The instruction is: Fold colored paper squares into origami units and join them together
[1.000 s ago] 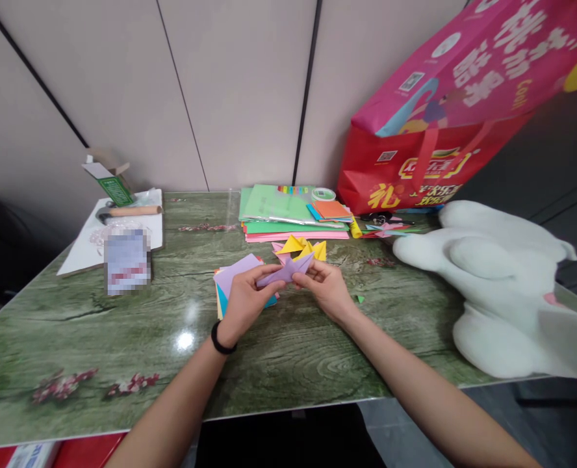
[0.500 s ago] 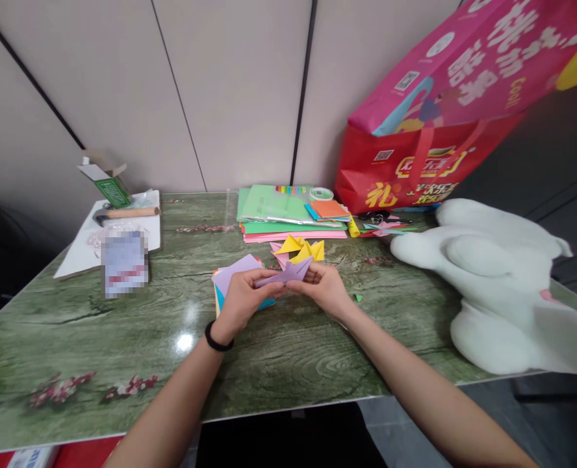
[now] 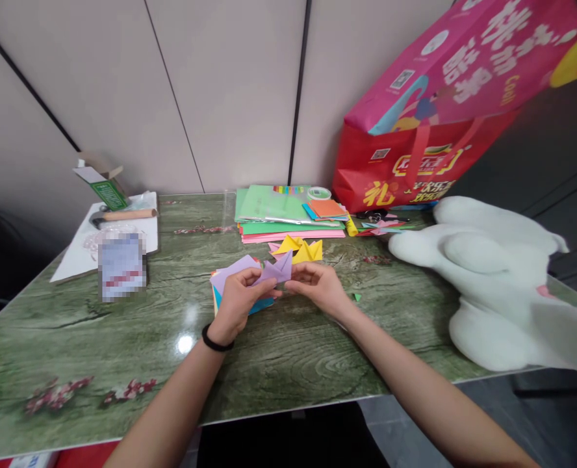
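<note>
A folded purple paper (image 3: 279, 268) with pointed corners is held just above the table, its pointed end facing up and right. My left hand (image 3: 242, 296) pinches its left part between thumb and fingers. At its lower right edge are the curled thumb and fingers of my right hand (image 3: 318, 286), which appear to pinch that edge; the exact contact is small and partly hidden. Beneath and beside my left hand lies a stack of coloured paper squares (image 3: 232, 272), purple on top. Just behind the held piece sit yellow folded papers (image 3: 309, 251) and a partly covered pink one.
Coloured paper sheets (image 3: 264, 205) and orange squares (image 3: 328, 208) lie at the back. A white plush toy (image 3: 498, 273) fills the right side, below large gift bags (image 3: 415, 156). At left are a hammer (image 3: 132, 214), a green box (image 3: 108, 190) and a blurred packet (image 3: 121, 268).
The purple paper has shifted slightly left and turned, its point now more upright. My right fingers have moved from behind it to its right edge. The camera view has shifted slightly.
</note>
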Motion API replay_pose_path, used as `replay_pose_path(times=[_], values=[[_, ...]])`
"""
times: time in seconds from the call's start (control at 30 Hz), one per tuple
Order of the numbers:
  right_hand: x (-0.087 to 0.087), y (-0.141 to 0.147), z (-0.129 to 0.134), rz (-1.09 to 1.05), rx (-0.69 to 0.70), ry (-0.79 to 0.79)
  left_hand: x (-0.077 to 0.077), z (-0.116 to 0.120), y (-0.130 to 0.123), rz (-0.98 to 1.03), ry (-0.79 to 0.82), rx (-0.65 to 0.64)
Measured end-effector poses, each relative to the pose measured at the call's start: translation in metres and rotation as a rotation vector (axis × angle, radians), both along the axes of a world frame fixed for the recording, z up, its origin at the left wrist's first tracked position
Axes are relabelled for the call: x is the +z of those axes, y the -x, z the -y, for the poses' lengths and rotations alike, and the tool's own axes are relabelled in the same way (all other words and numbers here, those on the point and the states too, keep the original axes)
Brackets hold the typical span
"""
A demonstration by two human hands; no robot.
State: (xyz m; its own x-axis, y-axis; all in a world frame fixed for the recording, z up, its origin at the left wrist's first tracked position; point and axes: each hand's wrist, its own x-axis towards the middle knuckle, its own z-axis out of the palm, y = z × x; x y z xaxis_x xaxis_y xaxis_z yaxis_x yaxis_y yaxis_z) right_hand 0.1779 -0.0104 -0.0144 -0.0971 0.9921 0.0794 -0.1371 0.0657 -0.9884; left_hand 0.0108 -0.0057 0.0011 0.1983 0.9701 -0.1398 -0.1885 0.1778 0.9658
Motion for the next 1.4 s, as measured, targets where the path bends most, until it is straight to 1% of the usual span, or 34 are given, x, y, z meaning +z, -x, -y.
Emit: replay_pose_path(times=[0.13,0.27,0.33,0.5,0.6,0.67,0.77,0.83,0.93,1.0,1.13,1.2,1.3,1.4], values=[[0.003,0.002,0.002,0.047,0.027,0.011,0.000,0.000,0.000,-0.051,-0.043,-0.027],[0.001,0.001,0.001,0.021,0.055,0.080,-0.001,0.000,-0.001,-0.185,-0.189,0.001],[-0.001,0.001,0.001,-0.006,0.070,0.107,0.000,0.000,-0.002,-0.212,-0.231,-0.003],[-0.002,0.003,0.001,-0.087,0.069,0.119,0.002,0.002,-0.003,-0.177,-0.170,-0.024],[-0.001,0.003,0.001,-0.141,0.063,0.174,0.002,0.004,-0.005,-0.163,-0.138,-0.009],[-0.001,0.003,0.001,-0.174,0.041,0.183,0.001,0.005,-0.006,-0.108,-0.101,-0.012],[-0.002,0.004,0.000,-0.169,-0.005,0.105,-0.001,0.005,-0.007,0.004,-0.025,-0.030],[-0.003,0.004,0.000,-0.093,-0.005,0.034,-0.003,0.003,-0.006,0.034,0.001,-0.044],[-0.005,0.004,0.000,0.002,-0.008,-0.049,-0.004,0.002,-0.005,0.000,-0.031,-0.050],[-0.007,0.005,0.000,0.008,-0.037,-0.075,-0.003,0.002,-0.005,-0.018,-0.059,-0.058],[-0.008,0.004,0.000,-0.008,-0.097,-0.076,0.000,0.004,-0.005,0.000,-0.084,-0.120],[-0.008,0.004,-0.001,0.012,-0.114,-0.115,0.001,0.004,-0.005,-0.012,-0.093,-0.138],[-0.006,0.003,0.000,0.093,-0.119,-0.186,0.000,0.004,-0.003,-0.041,-0.098,-0.164],[-0.006,0.002,0.000,0.134,-0.098,-0.190,-0.001,0.003,-0.003,-0.063,-0.104,-0.181]])
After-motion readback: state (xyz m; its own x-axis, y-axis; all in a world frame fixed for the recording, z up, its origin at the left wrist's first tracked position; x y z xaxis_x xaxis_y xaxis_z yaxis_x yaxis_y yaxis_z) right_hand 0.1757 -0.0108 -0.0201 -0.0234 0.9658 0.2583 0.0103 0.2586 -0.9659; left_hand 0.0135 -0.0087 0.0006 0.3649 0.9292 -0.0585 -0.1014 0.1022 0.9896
